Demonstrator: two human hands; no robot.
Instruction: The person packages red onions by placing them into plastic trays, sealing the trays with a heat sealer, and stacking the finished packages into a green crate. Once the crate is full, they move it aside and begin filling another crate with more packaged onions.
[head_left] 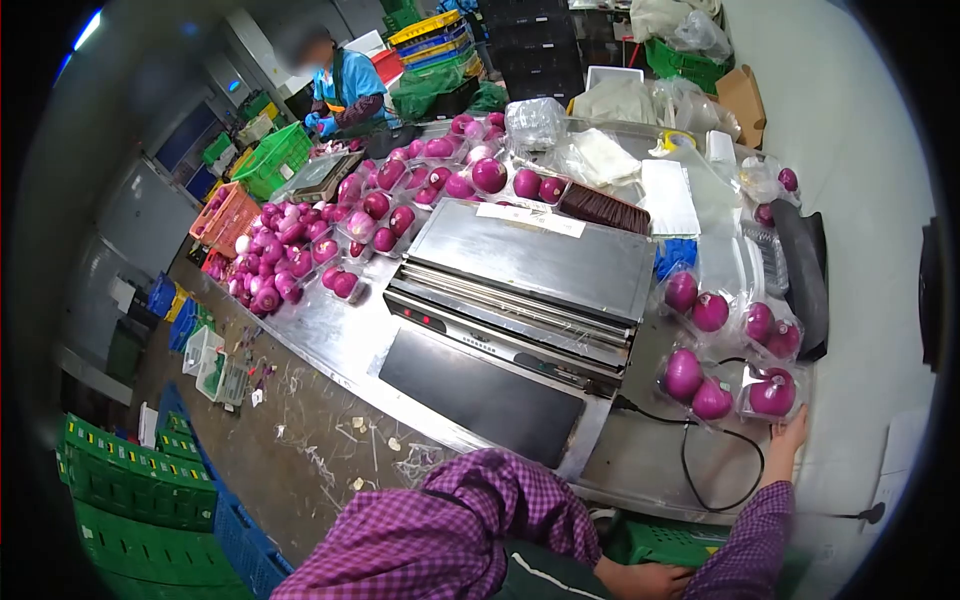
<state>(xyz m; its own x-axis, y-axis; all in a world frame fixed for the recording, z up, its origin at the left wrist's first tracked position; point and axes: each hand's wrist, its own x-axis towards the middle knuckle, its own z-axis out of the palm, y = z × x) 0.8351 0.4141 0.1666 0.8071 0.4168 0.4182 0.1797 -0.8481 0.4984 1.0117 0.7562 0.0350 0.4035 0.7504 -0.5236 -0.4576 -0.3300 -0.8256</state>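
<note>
At the right edge of the steel table, my right hand point(789, 432) holds the lower corner of a clear pack with a purple onion point(772, 393) in it. Beside it lies a clear pack with two purple onions point(684, 375). My left hand point(645, 579) is low in the view, close to my right sleeve; its fingers are partly hidden, and nothing can be made out in it. The wrapping machine point(520, 260), with a dark plate point(478, 395) at its front, lies between the right-hand packs and the onions further left.
A loose onion pile point(275, 255) and more packs cover the table's left and back. A black cable point(700, 500) loops near my right arm. A brush point(605, 208) lies behind the machine. A co-worker point(350, 85) is at the far end. Green crates point(135, 480) stand lower left.
</note>
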